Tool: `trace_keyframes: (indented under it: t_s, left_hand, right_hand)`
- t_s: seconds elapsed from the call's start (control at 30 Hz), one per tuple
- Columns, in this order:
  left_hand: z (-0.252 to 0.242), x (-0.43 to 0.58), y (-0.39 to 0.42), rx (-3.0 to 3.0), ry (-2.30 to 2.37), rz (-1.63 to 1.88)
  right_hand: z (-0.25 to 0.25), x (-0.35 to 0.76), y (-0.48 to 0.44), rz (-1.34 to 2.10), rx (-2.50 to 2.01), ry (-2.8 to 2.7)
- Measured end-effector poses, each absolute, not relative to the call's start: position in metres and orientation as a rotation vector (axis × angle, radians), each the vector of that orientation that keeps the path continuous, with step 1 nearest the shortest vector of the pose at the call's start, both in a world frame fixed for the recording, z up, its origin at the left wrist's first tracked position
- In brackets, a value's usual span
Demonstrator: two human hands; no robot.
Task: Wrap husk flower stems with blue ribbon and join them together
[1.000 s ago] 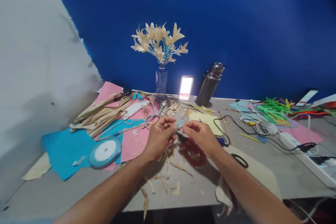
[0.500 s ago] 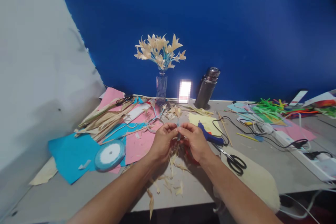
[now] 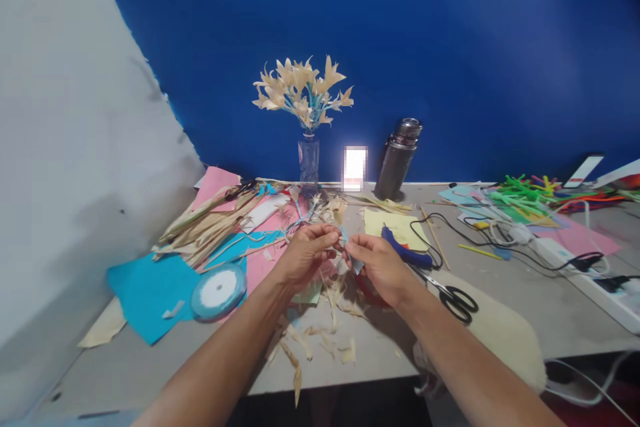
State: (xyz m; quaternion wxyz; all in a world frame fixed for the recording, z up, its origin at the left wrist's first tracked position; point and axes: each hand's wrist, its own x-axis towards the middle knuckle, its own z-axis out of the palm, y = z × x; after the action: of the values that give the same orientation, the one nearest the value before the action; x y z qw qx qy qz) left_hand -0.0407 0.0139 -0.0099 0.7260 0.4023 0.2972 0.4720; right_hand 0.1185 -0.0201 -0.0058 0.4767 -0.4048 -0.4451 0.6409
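My left hand [image 3: 311,250] and my right hand [image 3: 376,261] meet over the middle of the table, fingertips pinched close together. Between them is a small husk flower [image 3: 338,213], its pale petals pointing up and away from me. Light blue ribbon [image 3: 357,265] shows at its stem and hangs below my right fingers. My left fingers pinch the stem; my right thumb and fingers grip the ribbon. Fingers partly hide the stem. Beneath lie husk scraps [image 3: 330,340]. A ribbon roll [image 3: 219,291] lies left of my forearm.
Behind my hands stand a glass vase [image 3: 309,163] of husk flowers and a dark thermos [image 3: 397,163]. To the right are a blue glue gun [image 3: 405,252], black-handled scissors [image 3: 459,303] and a power strip [image 3: 590,287] with cables. Dried husks [image 3: 200,233] and coloured paper lie left.
My hands have drawn slightly apart and my right hand has turned, showing more of the blue ribbon. The whole view has shifted a little.
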Motion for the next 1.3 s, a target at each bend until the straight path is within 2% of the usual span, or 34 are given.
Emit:
trace_keyframes:
  t_s: [0.6,0.97,1.2,1.3]
  left_hand:
    - [-0.015,-0.045,0.014,0.761,0.623,0.955]
    - [-0.014,-0.037,0.014,0.854,0.825,1.117]
    - [-0.019,-0.033,0.010,0.784,0.884,1.153]
    - [-0.020,-0.032,0.008,0.740,0.905,1.122]
  right_hand:
    - [-0.015,0.126,-0.019,1.708,-0.875,-1.142]
    - [-0.018,0.124,-0.021,0.767,-1.252,-1.545]
    - [-0.021,0.120,-0.028,0.029,-1.200,-1.869]
    - [-0.024,0.120,-0.028,-0.122,-1.193,-1.981]
